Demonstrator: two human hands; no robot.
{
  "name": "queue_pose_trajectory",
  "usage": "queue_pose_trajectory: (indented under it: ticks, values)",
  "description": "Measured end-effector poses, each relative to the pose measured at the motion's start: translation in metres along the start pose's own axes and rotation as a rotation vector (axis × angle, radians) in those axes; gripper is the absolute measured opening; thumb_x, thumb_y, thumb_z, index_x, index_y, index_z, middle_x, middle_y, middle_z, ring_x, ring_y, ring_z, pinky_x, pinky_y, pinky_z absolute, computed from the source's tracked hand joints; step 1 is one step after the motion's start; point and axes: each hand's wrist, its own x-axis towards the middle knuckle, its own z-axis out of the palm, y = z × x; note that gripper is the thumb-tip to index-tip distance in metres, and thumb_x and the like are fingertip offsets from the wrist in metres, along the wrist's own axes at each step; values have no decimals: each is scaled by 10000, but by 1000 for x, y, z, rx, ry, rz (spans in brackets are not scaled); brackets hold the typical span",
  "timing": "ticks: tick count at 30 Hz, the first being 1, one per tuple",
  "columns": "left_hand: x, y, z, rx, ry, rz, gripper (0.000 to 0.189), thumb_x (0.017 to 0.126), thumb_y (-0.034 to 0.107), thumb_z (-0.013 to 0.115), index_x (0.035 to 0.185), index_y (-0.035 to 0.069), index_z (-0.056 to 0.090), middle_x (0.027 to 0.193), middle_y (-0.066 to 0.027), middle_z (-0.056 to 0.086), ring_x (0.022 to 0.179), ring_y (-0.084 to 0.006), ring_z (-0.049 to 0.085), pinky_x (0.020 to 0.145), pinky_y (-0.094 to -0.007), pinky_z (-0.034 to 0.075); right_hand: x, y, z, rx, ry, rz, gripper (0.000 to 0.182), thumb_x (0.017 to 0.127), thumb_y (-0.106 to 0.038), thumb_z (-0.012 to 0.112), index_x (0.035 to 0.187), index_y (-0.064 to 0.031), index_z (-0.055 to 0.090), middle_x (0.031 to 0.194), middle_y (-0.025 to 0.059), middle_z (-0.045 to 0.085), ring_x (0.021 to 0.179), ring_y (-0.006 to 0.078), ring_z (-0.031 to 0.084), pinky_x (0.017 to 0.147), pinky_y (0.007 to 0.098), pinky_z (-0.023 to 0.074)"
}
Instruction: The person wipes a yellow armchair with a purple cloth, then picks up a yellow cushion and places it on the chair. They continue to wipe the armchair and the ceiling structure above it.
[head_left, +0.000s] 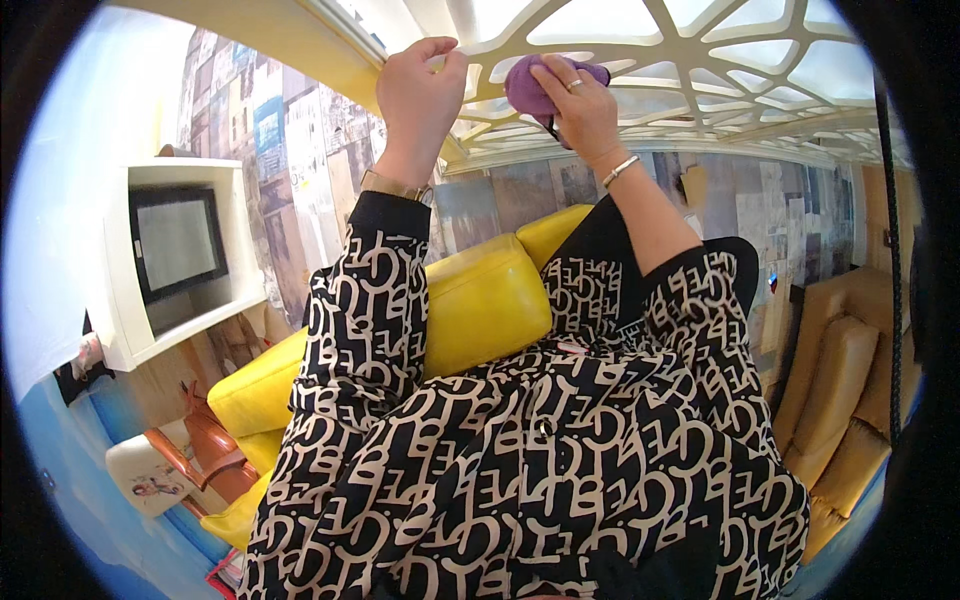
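My right hand (589, 112), with a ring and a bracelet, grips a bunched purple cloth (529, 88) against the cream openwork lattice panel (679, 56). A dark edging or strap hangs from the cloth below my palm. To the left, my left hand (424, 90), with a watch at the wrist, is raised beside the panel's frame edge, its fingers curled with thumb and forefinger close together. Nothing shows between those fingers. Bright light comes through the lattice openings.
A yellow upholstered seat (487, 300) lies close below my arms. At the left stands a white cabinet (124, 262) with a dark-framed panel, near another yellow seat (259, 382). A brown leather sofa (836, 390) is at the right. The floor (517, 187) has a patchwork wood pattern.
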Motion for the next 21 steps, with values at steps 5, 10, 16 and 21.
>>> queue_pose_trajectory:
  ticks: [5, 10, 16, 21]
  values:
    - [3, -5, 17, 9, 27, 122, 290, 782, 262, 631, 938, 55, 761, 842, -177, 724, 814, -326, 698, 778, -391, 541, -11, 20, -23, -309, -334, -91, 646, 804, -65, 617, 1421, -192, 475, 1411, 28, 490, 779, 225, 611, 688, 350, 549]
    - [1, -13, 4, 51, 38, 101, 301, 802, 297, 641, 977, 84, 762, 726, -102, 716, 640, -183, 670, 642, -313, 519, 6, 25, -21, -343, -364, -181, 680, 802, -61, 616, 1447, -176, 434, 1357, 55, 505, 749, 240, 621, 599, 328, 567]
    - [-1, -7, 12, 26, -36, 66, 274, 806, 306, 665, 958, 102, 765, 663, -86, 695, 598, -177, 659, 612, -317, 516, -11, 28, -63, -153, -336, -21, 595, 752, -73, 685, 1331, -130, 559, 1317, 49, 551, 861, 277, 658, 714, 368, 576]
    - [-21, -9, 11, 6, 12, 130, 298, 779, 241, 669, 927, -8, 738, 797, -204, 699, 776, -288, 693, 753, -364, 534, -31, 18, -46, 195, -74, 673, 517, 718, -91, 728, 1221, -74, 611, 1212, 151, 617, 1021, 323, 638, 878, 378, 518]
